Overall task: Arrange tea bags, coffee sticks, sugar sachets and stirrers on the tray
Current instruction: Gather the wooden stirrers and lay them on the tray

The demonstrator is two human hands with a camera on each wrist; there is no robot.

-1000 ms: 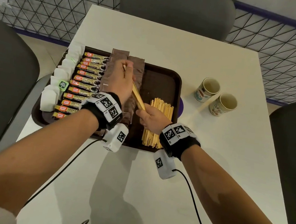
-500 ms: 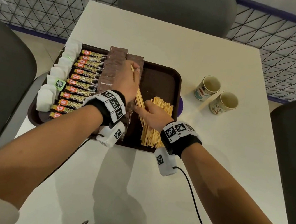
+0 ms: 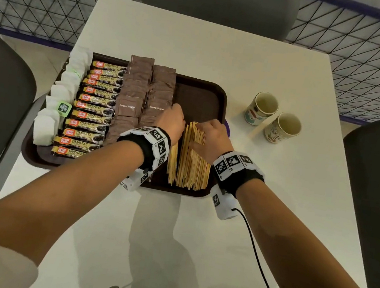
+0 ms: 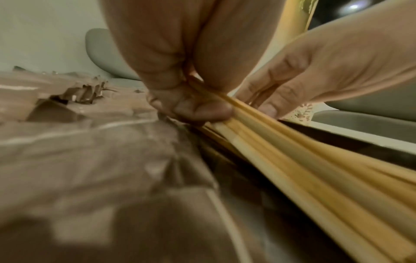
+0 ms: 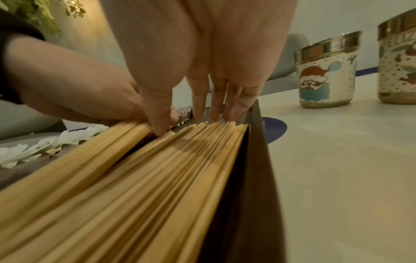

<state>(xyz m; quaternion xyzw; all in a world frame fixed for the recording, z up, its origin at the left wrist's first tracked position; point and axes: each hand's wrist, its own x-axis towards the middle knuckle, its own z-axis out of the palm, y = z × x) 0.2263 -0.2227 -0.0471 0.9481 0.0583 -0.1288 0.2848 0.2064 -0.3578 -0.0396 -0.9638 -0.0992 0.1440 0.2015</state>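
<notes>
Left hand pinches a few stirrers at their far end; the head view hides this grip. Right hand, fingers straight, presses on the stirrer pile, which lies on the tray right of the sugar sachets. The left wrist view is blurred.
</notes>
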